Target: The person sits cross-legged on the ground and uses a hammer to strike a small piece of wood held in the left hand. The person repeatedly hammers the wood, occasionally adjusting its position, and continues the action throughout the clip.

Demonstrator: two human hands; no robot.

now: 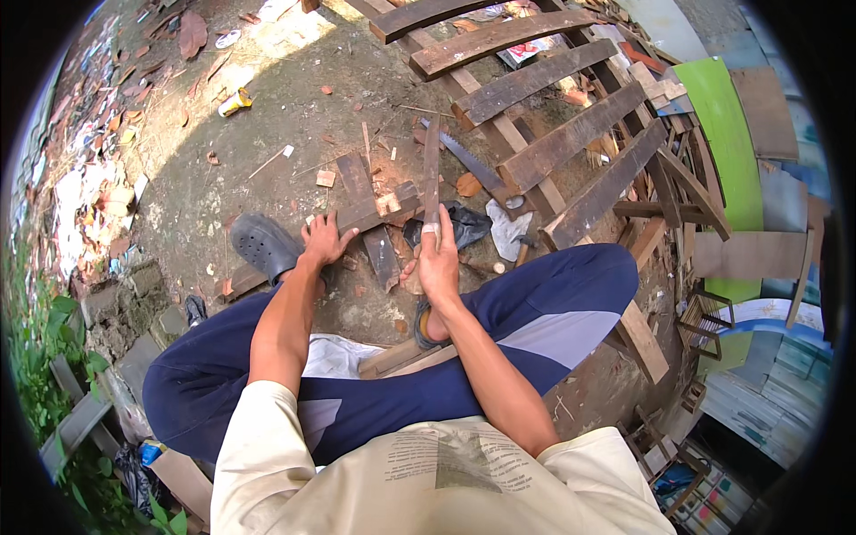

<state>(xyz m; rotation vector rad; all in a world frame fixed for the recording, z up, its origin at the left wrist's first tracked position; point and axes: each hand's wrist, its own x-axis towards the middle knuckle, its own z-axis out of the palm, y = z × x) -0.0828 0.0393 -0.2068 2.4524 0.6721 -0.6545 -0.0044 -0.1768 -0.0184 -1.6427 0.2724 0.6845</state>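
Note:
My left hand (325, 239) lies over a dark wooden plank (357, 217), its fingers and thumb curved round the edges. Freshly cut pale wood (388, 204) shows near the plank's right end. That plank rests across another dark board (382, 254) on the ground. Closed round the light-wrapped handle of a machete (432, 174), my right hand (438, 267) keeps the long, narrow brown blade pointing away from me, just right of the plank's end. A grey clog (266, 245) on my left foot stands close to the plank.
A slatted wooden frame (571, 125) leans at the far right. Near it lie a handsaw (473, 163), black plastic (464, 223), a white cloth (509, 231) and a hammer (524, 250). Wood chips and a yellow wrapper (235, 102) dot the ground. Plants (45, 357) edge the left.

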